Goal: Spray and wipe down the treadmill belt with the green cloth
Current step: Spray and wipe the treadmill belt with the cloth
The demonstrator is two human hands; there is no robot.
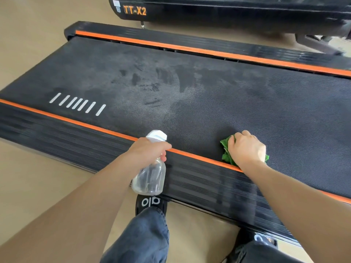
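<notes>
1. The left hand [150, 149] has its fingers [164, 147] curled around the neck of a clear spray bottle [150, 179], gripping it just under the white spray head [156, 136].
2. The bottle hangs tilted below that hand, its body over the ribbed near side rail [76, 137] of the treadmill, with the spray head reaching the orange stripe [62, 117] at the belt's near edge.
3. The right hand [247, 149] lies palm down on the green cloth [227, 155], fingers [232, 142] bent over its far edge and pressing it to the belt; whether they pinch the fabric cannot be told.
4. The cloth is bunched under the hand and sits on the treadmill belt [237, 99] right at its near edge, touching the orange stripe.
5. The two hands are well apart, the bottle to the left of the cloth.
6. The dark textured belt shows grey smears and darker blotches [152, 82] across its middle, and a row of slanted white bars [77, 103] toward its left end.
7. A second orange stripe [190, 49] runs along the far rail.
8. A black shoe [151, 204] with white lettering and jeans legs [140, 238] stand on the tan floor [28, 177] beside the near rail.
9. Another black machine marked "TT-X2" [135, 10] sits beyond the treadmill.
</notes>
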